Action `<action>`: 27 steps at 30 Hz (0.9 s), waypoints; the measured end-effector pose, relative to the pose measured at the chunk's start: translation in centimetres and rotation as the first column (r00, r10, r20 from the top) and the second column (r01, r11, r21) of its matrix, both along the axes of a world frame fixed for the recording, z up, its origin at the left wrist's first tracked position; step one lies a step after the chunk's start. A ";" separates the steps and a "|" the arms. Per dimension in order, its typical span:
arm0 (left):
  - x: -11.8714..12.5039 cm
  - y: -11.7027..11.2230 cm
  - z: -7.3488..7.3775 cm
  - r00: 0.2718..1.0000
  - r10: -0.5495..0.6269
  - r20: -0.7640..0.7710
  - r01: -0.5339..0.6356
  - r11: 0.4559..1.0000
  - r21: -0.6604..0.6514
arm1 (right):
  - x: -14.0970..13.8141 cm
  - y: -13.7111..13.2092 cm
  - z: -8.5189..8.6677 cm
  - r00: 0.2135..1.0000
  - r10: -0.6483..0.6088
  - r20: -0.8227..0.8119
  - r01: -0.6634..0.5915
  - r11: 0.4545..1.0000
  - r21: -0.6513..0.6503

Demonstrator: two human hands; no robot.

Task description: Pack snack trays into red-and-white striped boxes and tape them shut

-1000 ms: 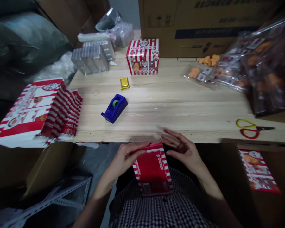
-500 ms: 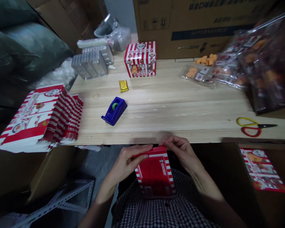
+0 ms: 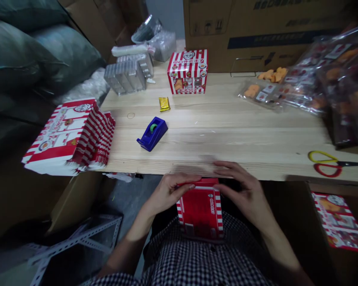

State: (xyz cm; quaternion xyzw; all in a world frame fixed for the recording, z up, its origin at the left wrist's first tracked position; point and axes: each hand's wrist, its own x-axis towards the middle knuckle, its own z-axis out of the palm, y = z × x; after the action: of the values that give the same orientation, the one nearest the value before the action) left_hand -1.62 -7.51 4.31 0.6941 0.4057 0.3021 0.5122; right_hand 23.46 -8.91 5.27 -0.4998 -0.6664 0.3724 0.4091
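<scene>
A red carton (image 3: 200,210) with red-and-white striped edges rests upright against my checked shirt, just below the table's front edge. My left hand (image 3: 171,192) pinches its upper left edge, fingers over the top and thumb on the near face. At the carton's upper right corner is my right hand (image 3: 240,188), its fingers spread; the thumb is close to the corner, and I cannot tell whether it touches. On the table beyond stand a blue tape dispenser (image 3: 152,134) with a green roll and a small yellow packet (image 3: 164,104).
Flattened striped cartons (image 3: 68,135) are stacked at left. A made-up striped box (image 3: 187,73) stands at the back beside clear plastic trays (image 3: 125,75). Bagged orange pieces (image 3: 304,89) lie at right, with scissors (image 3: 331,163) nearer. A large cardboard box (image 3: 250,39) borders the back.
My right hand's fingers have spread and come off the carton's top edge. My left hand keeps its grip. The whole view has shifted, so things appear farther right.
</scene>
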 end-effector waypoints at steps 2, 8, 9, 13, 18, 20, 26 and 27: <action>0.2 0.0 -0.1 1.000 -0.004 0.003 0.004 1.000 -0.020 | -1.1 -0.1 -0.2 0.983 0.177 -0.045 -0.180 0.981 -0.076; -1.3 1.3 -1.0 0.968 0.250 0.030 -0.246 0.964 -0.103 | -0.8 0.3 -4.1 0.981 0.178 -0.080 -0.188 0.973 -0.137; -2.4 2.2 -1.0 0.927 0.373 0.046 -0.371 0.927 -0.045 | -0.6 0.4 -4.7 0.985 0.158 -0.075 -0.167 0.976 -0.141; -8.8 7.4 -0.4 0.584 0.811 0.001 -0.777 0.559 0.291 | -0.1 1.1 -6.3 0.993 0.108 -0.053 -0.115 0.979 -0.170; -13.8 12.4 -1.0 0.721 0.665 -0.195 -0.686 0.725 -0.067 | -0.5 1.3 -6.4 0.992 0.105 -0.064 -0.115 0.979 -0.167; -14.2 13.1 -1.4 0.757 0.628 -0.183 -0.652 0.743 -0.151 | -0.6 1.2 -6.2 0.993 0.102 -0.061 -0.110 0.981 -0.157; -13.9 13.2 -1.2 0.751 0.658 -0.049 -0.642 0.711 -0.287 | -0.4 0.8 -5.8 0.993 0.096 -0.061 -0.104 0.984 -0.142; -13.9 13.1 -1.2 0.740 0.672 -0.022 -0.645 0.701 -0.302 | -0.4 0.8 -5.7 0.993 0.101 -0.059 -0.109 0.984 -0.142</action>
State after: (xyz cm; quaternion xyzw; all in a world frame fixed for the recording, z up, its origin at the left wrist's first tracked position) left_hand -15.48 5.58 3.12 0.4057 0.6430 0.4333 0.4839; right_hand 23.06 -8.14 -0.45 -0.4825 -0.6522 0.4538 0.3687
